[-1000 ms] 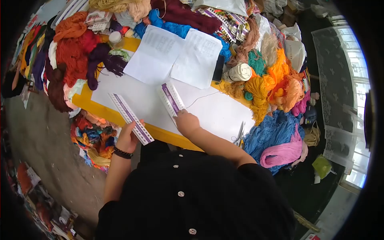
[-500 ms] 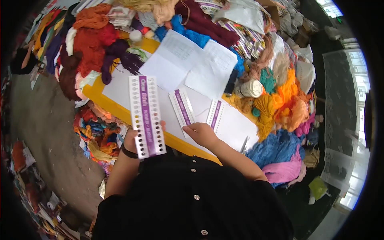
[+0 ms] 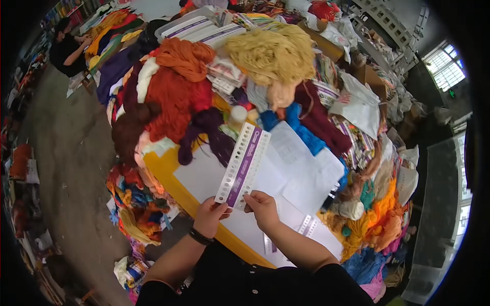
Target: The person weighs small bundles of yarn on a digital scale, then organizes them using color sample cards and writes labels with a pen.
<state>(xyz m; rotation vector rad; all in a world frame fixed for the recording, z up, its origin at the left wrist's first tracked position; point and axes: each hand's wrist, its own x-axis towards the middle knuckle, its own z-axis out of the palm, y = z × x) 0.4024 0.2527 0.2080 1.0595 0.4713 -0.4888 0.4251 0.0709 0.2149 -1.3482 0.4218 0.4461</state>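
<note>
Left hand: the left hand point(image 3: 208, 218) has its grip closed around the near left corner of the punched card point(image 3: 243, 166), thumb on top; a dark wristband point(image 3: 201, 236) circles the wrist.
Right hand: the right hand point(image 3: 263, 210) has its grip pinched, thumb against fingers, on the card's near right corner.
Punched card: held up above the bench point(image 3: 168, 179), tilted with its far end to the right; flat, long, white, a row of round holes down each long side, a purple strip between.
Writing: "Cross" reads at the strip's far end; the smaller print is too small to read.
Bench top: yellow edge, white surface; printed paper sheets point(image 3: 314, 183) lie right of the punched card, with two smaller-looking cards point(image 3: 308, 226) near the right forearm, one partly hidden.
Yarn: rust-red skeins point(image 3: 171, 102) and dark purple yarn point(image 3: 208, 133) heap at left, a fluffy cream bundle point(image 3: 270, 51) at far centre, bright blue yarn point(image 3: 301, 133) beyond the sheets.
Right side: a white lidded cup point(image 3: 351, 210) beside orange yarn point(image 3: 382, 209).
</note>
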